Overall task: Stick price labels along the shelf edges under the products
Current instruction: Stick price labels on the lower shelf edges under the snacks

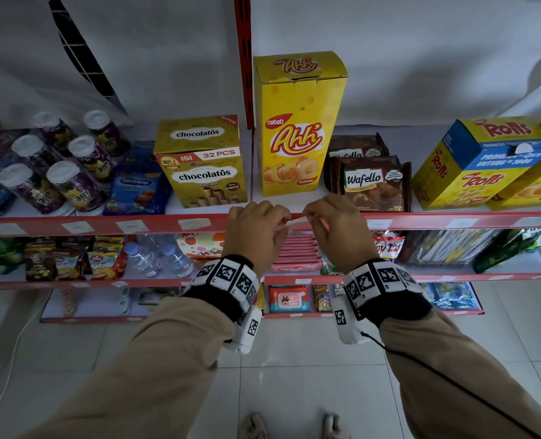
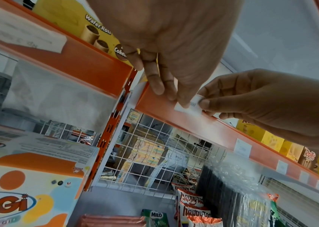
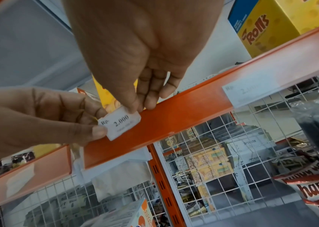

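A small white price label (image 3: pixel 120 122) printed "Rp. 2.000" lies against the red shelf edge strip (image 3: pixel 184 110), just below the yellow Nabati Ahh box (image 1: pixel 297 128). My left hand (image 1: pixel 259 226) pinches the label's left end between thumb and forefinger (image 3: pixel 98 132). At the label's upper right corner, my right hand (image 1: pixel 335 226) pinches it with thumb and fingertips (image 3: pixel 135 106). In the left wrist view the label (image 2: pixel 191 107) shows between the left hand (image 2: pixel 174 69) and the right hand (image 2: pixel 251 104). From the head view only a sliver of the label (image 1: pixel 297 220) is visible.
Other white labels sit on the same strip, under the chocolatos box (image 1: pixel 194 224) and the Wafello packs (image 1: pixel 379 224). Rolls boxes (image 1: pixel 484 163) stand at the right, drink cups (image 1: pixel 60 163) at the left. Lower shelves hold water bottles (image 1: pixel 155 258) and snack bags. A red upright post (image 1: pixel 245 58) rises behind.
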